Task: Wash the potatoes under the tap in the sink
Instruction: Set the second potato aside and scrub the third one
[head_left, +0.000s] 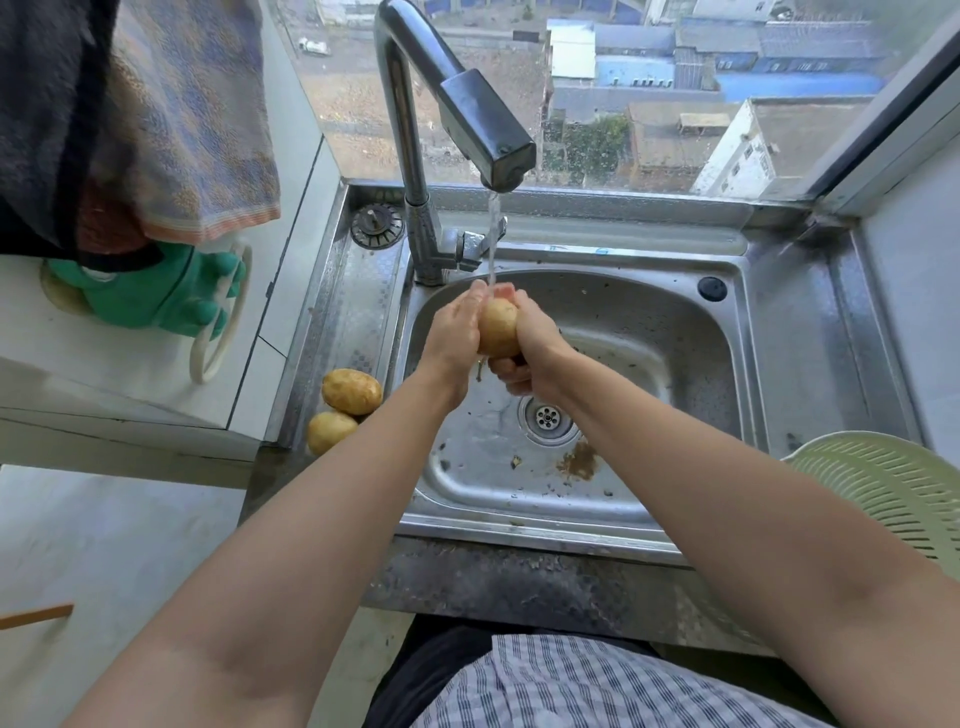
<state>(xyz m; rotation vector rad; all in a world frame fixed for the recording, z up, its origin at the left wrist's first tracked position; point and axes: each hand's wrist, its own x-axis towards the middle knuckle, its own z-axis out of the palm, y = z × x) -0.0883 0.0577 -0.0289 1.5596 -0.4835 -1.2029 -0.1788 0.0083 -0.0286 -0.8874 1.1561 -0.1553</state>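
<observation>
Potato (497, 326) btwn L hand (451, 340) & R hand (536, 358), under tap (483, 130) stream

Sink (779, 332) dull scuffed steel; tap (400, 104) shiny metal; colander (893, 483) matt perforated plastic; towel (208, 130) woven cloth.

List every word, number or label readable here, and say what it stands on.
No text here reads legibly.
Small blue mark on the back ledge of the sink: too small and blurred to read.
Buildings outside the window: no sign or lettering can be made out.
</observation>
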